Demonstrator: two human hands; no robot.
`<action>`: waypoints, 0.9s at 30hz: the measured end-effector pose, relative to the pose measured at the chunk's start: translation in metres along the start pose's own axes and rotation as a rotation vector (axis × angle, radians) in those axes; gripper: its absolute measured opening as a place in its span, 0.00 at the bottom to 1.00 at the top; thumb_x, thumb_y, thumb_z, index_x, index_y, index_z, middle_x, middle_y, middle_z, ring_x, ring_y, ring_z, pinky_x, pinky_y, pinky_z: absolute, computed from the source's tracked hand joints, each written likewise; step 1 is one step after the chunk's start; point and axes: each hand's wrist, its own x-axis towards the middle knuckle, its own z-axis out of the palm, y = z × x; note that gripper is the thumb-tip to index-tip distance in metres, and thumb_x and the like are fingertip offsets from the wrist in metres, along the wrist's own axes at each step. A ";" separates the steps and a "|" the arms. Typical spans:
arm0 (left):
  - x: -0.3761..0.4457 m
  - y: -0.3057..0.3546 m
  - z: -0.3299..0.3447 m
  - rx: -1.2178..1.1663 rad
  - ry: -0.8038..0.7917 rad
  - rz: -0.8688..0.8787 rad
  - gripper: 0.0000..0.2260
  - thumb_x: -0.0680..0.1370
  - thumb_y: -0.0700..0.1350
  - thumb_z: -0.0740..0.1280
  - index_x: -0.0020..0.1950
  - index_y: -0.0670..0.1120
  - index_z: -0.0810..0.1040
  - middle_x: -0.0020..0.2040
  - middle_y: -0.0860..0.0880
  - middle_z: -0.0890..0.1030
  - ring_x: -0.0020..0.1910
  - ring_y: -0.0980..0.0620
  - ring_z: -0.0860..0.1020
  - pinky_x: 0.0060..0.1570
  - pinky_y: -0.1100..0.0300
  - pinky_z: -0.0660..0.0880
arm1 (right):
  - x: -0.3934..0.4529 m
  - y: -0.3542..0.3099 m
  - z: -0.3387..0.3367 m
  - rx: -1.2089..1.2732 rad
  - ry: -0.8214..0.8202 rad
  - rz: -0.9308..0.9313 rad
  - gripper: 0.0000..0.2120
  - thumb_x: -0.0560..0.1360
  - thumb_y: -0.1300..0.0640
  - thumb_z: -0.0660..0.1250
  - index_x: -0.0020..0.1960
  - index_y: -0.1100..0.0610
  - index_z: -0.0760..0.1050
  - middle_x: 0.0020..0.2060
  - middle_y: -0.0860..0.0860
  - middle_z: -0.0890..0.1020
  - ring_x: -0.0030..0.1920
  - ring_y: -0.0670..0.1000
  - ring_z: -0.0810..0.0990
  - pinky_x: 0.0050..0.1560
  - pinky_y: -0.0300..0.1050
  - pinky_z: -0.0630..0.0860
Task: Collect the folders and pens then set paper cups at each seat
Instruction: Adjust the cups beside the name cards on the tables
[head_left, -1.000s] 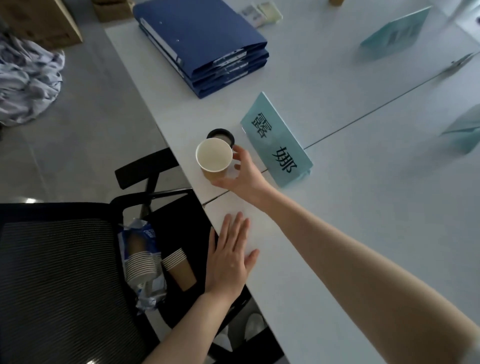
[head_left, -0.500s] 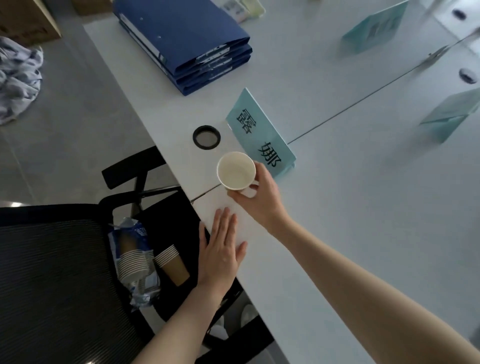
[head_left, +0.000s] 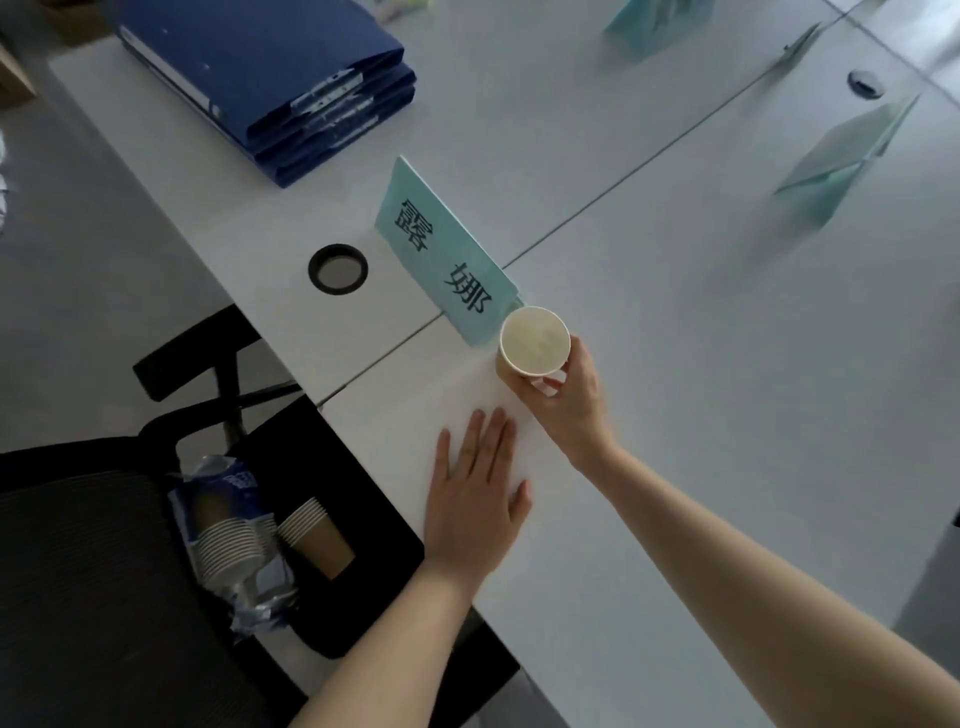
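On the table (head_left: 649, 322), a paper cup (head_left: 534, 340) stands upright just beside a name card (head_left: 447, 254), at its five o'clock end. Stacked folders (head_left: 270, 88) lie at eleven o'clock of the card, a grommet hole (head_left: 337, 268) at nine. On the chair (head_left: 322, 519), at seven o'clock, lie sleeved cups (head_left: 228, 545) and a loose cup stack (head_left: 314, 535).

I read two large black Chinese characters, 露娜, printed on the pale teal folded paper name card (head_left: 447, 254) standing on the white table (head_left: 675, 364). The crumpled blue-and-white plastic cup wrapper (head_left: 228, 483) on the chair carries white lettering, too blurred for me to read. The labels on the stacked dark blue folders (head_left: 270, 78) are illegible too.
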 end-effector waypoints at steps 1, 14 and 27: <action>0.001 0.000 -0.001 0.002 0.002 -0.002 0.30 0.78 0.56 0.58 0.78 0.44 0.61 0.79 0.47 0.60 0.78 0.46 0.57 0.74 0.41 0.54 | 0.002 0.000 0.000 0.013 0.006 -0.002 0.31 0.64 0.43 0.77 0.62 0.51 0.69 0.56 0.50 0.78 0.54 0.52 0.80 0.51 0.51 0.81; 0.000 0.003 -0.006 0.121 -0.102 -0.019 0.31 0.80 0.58 0.46 0.80 0.44 0.51 0.80 0.47 0.50 0.79 0.47 0.48 0.75 0.41 0.48 | -0.060 0.034 -0.070 -0.232 -0.064 0.083 0.23 0.73 0.61 0.69 0.67 0.59 0.70 0.63 0.53 0.77 0.63 0.53 0.75 0.64 0.53 0.73; -0.079 0.168 -0.019 0.062 -0.252 0.019 0.26 0.82 0.52 0.55 0.78 0.46 0.56 0.78 0.48 0.61 0.78 0.46 0.54 0.75 0.51 0.51 | -0.205 0.094 -0.213 -0.209 -0.034 0.277 0.18 0.77 0.59 0.63 0.66 0.58 0.71 0.58 0.52 0.81 0.59 0.54 0.78 0.61 0.49 0.73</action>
